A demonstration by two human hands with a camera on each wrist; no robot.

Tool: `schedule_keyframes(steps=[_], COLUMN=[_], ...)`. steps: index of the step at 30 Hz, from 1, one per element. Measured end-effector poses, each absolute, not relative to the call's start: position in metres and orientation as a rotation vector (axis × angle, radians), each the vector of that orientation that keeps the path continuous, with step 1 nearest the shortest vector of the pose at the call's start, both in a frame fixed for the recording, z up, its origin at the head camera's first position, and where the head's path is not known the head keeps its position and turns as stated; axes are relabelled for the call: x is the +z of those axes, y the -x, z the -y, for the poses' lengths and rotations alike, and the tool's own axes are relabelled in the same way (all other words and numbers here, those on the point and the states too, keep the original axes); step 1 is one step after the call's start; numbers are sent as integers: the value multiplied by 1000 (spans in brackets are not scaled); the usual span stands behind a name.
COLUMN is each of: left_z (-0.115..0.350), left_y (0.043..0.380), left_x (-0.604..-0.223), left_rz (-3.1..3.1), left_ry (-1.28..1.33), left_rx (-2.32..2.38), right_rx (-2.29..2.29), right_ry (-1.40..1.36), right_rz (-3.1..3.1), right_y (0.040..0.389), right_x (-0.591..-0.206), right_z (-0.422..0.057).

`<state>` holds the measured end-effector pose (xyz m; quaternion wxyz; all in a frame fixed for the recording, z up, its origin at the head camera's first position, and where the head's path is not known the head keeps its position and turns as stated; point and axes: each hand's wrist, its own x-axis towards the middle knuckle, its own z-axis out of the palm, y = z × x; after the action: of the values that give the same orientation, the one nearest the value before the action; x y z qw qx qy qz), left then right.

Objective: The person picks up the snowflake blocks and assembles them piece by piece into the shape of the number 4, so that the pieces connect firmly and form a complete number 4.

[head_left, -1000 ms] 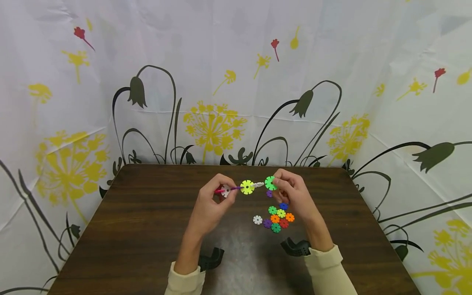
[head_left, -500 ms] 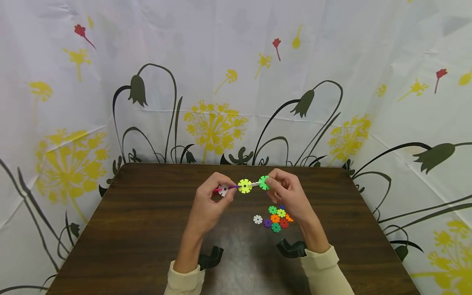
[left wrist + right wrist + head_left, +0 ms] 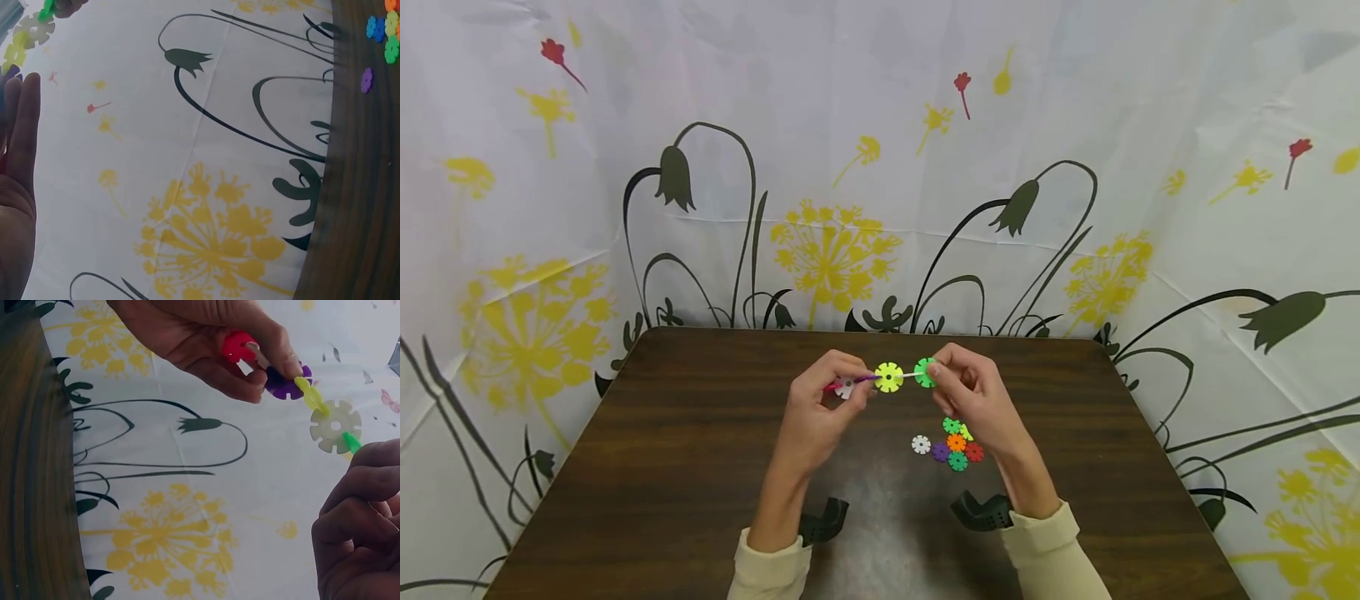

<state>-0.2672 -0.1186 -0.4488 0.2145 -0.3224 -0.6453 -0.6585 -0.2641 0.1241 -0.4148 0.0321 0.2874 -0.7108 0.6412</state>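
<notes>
Slotted plastic discs, joined edge to edge in a row, are held up between my hands. In the head view the left hand [image 3: 811, 410] pinches the purple disc [image 3: 866, 378]; a white disc [image 3: 842, 390] and a pinkish-red disc [image 3: 830, 387] sit partly hidden within its grasp. To the right follow a yellow disc [image 3: 882, 384] and a white disc [image 3: 321, 430] seen edge-on from the head. My right hand [image 3: 981, 402] pinches the green disc [image 3: 922, 375], whose slot meets that white disc's rim. Fingers cover part of the green disc.
Loose discs lie on the dark wooden table [image 3: 685, 467] below the right hand, among them a white disc [image 3: 917, 448], an orange disc [image 3: 951, 447] and a red disc [image 3: 975, 452]. A flower-printed cloth [image 3: 850, 100] hangs behind and beside the table.
Both hands have shifted a little left with the chain. The right hand has brought the green disc closer to the yellow one, and it now overlaps the white disc between them.
</notes>
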Motion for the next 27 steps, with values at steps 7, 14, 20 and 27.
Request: schedule_keyframes(steps=[7,14,20,27], left_z=[119,124,133,132], left_y=[269,273,270,267], left_x=[-453,-451,-447,-444], left_rz=[1795,1804,1812,1779], left_ry=[937,856,758,793], left_rx=[-1711,-1587,-1580,-1569], right_rx=[1980,1863,1352,683], right_ry=[-835,-808,-550,-391], right_rz=[2234,2365,2959,3300], right_y=[261,270,277,281], right_x=[-420,-431,-479,-537], right_z=[-127,-142,-151,-143])
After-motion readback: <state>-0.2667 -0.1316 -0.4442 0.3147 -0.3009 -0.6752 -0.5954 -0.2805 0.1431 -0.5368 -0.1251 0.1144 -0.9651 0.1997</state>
